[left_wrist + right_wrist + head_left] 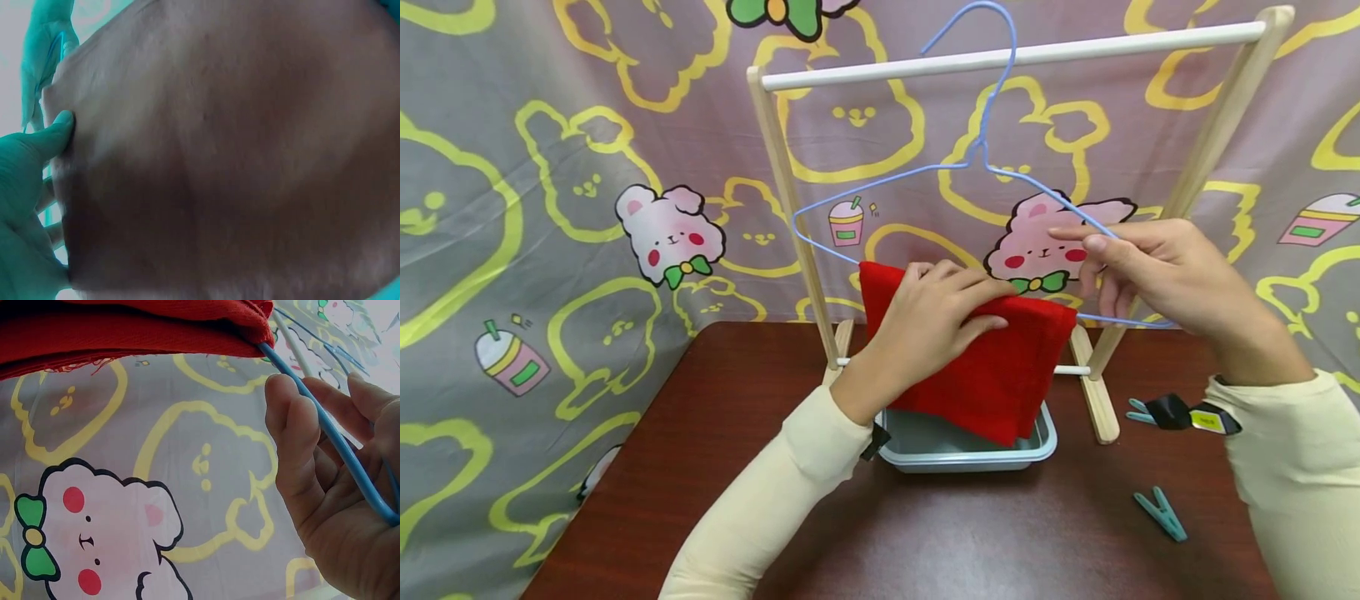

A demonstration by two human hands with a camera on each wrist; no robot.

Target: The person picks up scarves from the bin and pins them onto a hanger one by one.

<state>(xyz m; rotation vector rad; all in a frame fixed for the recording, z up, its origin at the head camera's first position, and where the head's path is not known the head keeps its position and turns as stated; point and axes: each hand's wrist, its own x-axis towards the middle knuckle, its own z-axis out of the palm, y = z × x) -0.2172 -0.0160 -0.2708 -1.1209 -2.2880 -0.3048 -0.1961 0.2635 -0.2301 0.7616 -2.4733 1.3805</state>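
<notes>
A red cloth [977,375] is draped over the lower bar of a blue wire hanger [880,181]. My left hand [936,308] grips the cloth's top edge, thumb in front and fingers over the fold. At the hanger's right corner, my right hand [1165,271] holds the wire. The right wrist view shows the curled fingers [300,425] around the blue wire [337,440], near the cloth's folded end. In the left wrist view, off-colour cloth [219,156] fills most of the picture. The hanger's hook overlaps the rack's top rail [1097,52] in the head view.
Behind the hands stands a wooden rack [1225,108] with white rails. A grey-blue basin [962,462] sits under the cloth on the dark brown table [1000,533]. Two teal clothespins [1163,512] lie at the right. A patterned curtain [580,250] hangs behind.
</notes>
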